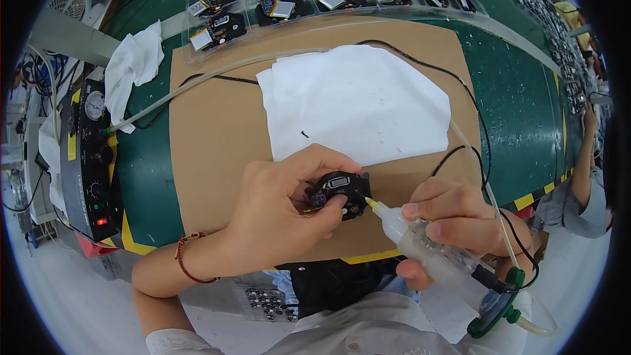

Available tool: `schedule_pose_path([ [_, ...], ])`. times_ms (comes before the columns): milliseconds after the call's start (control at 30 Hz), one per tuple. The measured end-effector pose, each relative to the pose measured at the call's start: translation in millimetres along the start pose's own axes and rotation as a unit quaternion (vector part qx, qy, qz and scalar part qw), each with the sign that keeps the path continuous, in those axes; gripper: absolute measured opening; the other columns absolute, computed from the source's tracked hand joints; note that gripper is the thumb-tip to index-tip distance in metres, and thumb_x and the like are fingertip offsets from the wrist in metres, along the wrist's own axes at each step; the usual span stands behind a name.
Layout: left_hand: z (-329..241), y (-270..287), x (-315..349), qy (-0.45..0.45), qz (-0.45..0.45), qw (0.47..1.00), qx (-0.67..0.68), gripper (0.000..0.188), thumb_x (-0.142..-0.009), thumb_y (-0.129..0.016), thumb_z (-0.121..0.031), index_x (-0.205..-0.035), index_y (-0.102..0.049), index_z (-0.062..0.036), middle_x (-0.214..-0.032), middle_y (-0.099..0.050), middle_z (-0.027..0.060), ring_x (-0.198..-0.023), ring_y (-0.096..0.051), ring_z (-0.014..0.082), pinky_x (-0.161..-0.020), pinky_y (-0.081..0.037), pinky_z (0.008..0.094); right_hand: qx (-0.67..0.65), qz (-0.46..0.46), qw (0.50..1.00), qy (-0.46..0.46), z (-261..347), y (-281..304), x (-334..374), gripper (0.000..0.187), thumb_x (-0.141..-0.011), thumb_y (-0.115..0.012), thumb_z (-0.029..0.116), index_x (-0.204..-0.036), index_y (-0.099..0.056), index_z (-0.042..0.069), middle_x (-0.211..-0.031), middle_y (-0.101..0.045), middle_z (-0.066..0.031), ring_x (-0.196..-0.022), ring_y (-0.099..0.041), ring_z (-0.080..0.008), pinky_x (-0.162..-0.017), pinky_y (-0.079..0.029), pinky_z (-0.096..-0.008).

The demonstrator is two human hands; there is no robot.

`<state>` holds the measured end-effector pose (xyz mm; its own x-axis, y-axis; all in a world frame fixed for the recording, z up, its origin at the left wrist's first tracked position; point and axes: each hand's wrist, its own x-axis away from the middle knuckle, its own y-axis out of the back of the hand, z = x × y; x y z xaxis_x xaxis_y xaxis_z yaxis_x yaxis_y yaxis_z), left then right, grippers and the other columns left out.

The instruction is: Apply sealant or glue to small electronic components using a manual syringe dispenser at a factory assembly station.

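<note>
My left hand is closed around a small round black electronic housing, with thumb and fingers gripping its edges. Parts and thin wires show inside the housing. In my right hand is a translucent glue dispensing syringe with a green cap at its rear, joined to a clear hose and a black cable. Its yellowish tip is at the right edge of the housing; whether it touches, I cannot tell. Beyond both hands a white cloth lies on a brown cardboard sheet.
A clear compartment tray of similar black housings with silver battery packs stands at the back. On the left are a black dispenser controller with a gauge and a crumpled white cloth. Hose and cable cross the cardboard. Another person's arm shows far right.
</note>
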<state>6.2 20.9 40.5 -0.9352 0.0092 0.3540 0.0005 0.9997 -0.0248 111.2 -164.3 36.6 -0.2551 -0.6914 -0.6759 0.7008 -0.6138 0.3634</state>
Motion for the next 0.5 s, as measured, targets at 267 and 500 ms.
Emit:
schedule_pose_path([
  [267,-1.2,1.2,-0.8,0.004,0.0,1.0,-0.001,0.031,-0.077,-0.054,0.009,-0.107,-0.051,0.0021,-0.1,-0.059,0.0095,-0.082,-0.058,0.0076,-0.057,-0.053,0.0191,-0.013,-0.009,1.0,-0.006,-2.4,-3.0,0.3,0.035,-0.061,-0.078,0.018,-0.075,-0.053,-0.002,-0.077,-0.053,-0.0144,-0.045,-0.05,-0.0214,-0.036,-0.039,-0.0267],
  [500,0.6,0.4,-1.6,0.0,0.0,1.0,0.0,0.031,-0.077,-0.054,0.009,-0.107,-0.051,0.0025,-0.099,-0.059,0.0095,-0.08,-0.058,0.0074,-0.057,-0.052,0.019,-0.015,-0.009,1.0,-0.002,-3.0,-3.8,2.1,0.035,-0.061,-0.078,0.018,-0.076,-0.053,-0.001,-0.074,-0.052,-0.0131,-0.045,-0.051,-0.0209,-0.035,-0.039,-0.0264],
])
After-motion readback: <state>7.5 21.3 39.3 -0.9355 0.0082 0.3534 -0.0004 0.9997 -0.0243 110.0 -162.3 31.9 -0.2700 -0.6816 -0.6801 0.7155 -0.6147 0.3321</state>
